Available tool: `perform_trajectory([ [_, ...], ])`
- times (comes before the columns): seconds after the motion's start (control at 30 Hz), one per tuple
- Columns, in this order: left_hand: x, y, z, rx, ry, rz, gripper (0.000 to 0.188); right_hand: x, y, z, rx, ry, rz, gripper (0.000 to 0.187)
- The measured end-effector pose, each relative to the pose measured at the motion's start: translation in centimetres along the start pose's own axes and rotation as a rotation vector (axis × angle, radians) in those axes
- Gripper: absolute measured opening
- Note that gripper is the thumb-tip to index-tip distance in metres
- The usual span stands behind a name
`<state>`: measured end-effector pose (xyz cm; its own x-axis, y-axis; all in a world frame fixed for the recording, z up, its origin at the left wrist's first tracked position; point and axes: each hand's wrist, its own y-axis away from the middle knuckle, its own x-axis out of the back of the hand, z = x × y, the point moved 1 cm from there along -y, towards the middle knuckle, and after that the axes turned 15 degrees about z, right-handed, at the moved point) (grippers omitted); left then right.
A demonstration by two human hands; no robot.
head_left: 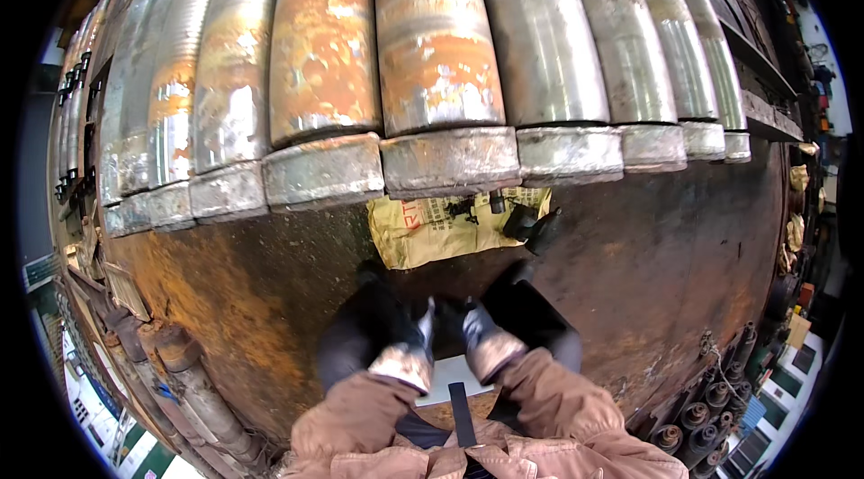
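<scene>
Rust-patched silvery metal cylinders (438, 74) partly block my view of the crumpled yellow sack (414, 243); left hand (418, 331) and right hand (480, 328) blur, so I cannot tell how their fingers stand.

Industrial workshop: row of rust-patched metal cylinders (439, 38), rust-stained floor (648, 254), piled pipes (202, 389).

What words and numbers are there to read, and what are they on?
Big red letters: printed on the yellow sack on the floor; I won't copy them out.
Small dark printing: also on the sack; too small and blurred to read.
Metal cylinders: no writing I can make out.
</scene>
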<state>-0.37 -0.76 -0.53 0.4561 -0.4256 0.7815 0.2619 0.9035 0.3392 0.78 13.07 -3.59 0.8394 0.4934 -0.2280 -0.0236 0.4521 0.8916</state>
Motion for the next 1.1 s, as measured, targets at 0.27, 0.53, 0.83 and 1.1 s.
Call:
perform_trajectory([
  [0.27,-2.2,-6.5,7.7,0.590,0.514,-0.781,0.026,-14.3,5.0,-0.7,0.310,0.656,-0.349,0.048],
  [0.53,-1.1,-5.1,12.2,0.623,0.926,-0.968,0.030,-14.8,4.4,-1.4,0.281,0.566,-0.692,0.048],
  [0.83,-1.0,-4.9,10.9,0.174,1.149,-0.736,0.028,-15.1,6.6,2.2,0.428,0.666,-0.770,0.034],
  [1.1,1.7,-5.1,10.2,0.121,1.181,-0.921,0.035,-5.3,10.6,1.5,0.356,0.415,-0.836,0.027],
])
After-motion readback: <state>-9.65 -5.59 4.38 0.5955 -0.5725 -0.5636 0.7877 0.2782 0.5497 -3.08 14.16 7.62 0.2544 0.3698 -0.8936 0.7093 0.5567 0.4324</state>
